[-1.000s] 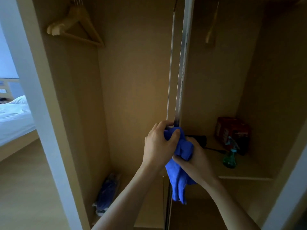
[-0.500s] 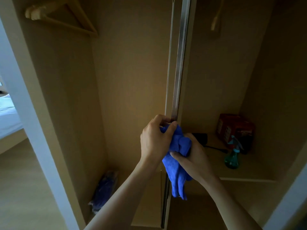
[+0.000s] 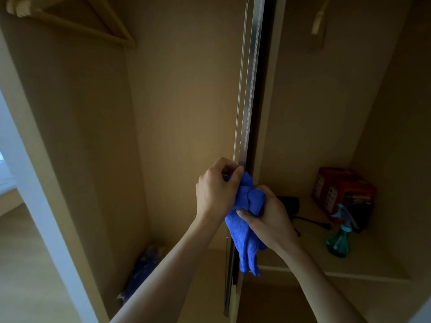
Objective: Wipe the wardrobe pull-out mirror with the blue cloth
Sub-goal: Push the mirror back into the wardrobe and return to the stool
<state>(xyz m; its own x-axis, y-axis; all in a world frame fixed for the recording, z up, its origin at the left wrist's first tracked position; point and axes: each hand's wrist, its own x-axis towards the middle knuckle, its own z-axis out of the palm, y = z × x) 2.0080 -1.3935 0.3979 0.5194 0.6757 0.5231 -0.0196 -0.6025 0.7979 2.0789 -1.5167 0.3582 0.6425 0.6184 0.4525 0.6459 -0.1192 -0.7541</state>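
The mirror (image 3: 249,89) showed only its thin metal edge, a bright upright strip that ran from the top of the frame down through the middle, tucked against the wardrobe's centre panel. The blue cloth (image 3: 245,231) sat bunched against that edge a little below mid-frame, with its loose end hanging straight down. The left hand (image 3: 214,190) was curled at the mirror's edge, its thumb pinching the top of the cloth there; how far its fingers wrapped round the edge itself could not be told. The right hand (image 3: 270,217), just below and to the right, gripped the bunched middle of the cloth, thumb across the front and fingers closed behind. The two hands were nearly touching, both forearms reaching up from the bottom of the frame.

To the right of the hands, a shelf (image 3: 363,273) carried a black device (image 3: 288,202) with a cable, a red box (image 3: 342,190) at the back, and a green spray bottle (image 3: 338,238) standing upright in front of the box. In the lower left, a bluish bag (image 3: 144,269) lay on the wardrobe floor. A wooden hanger (image 3: 70,24) hung in the upper left corner and another hanger (image 3: 317,19) in the upper right. A white door frame (image 3: 35,206) slanted down the left side.
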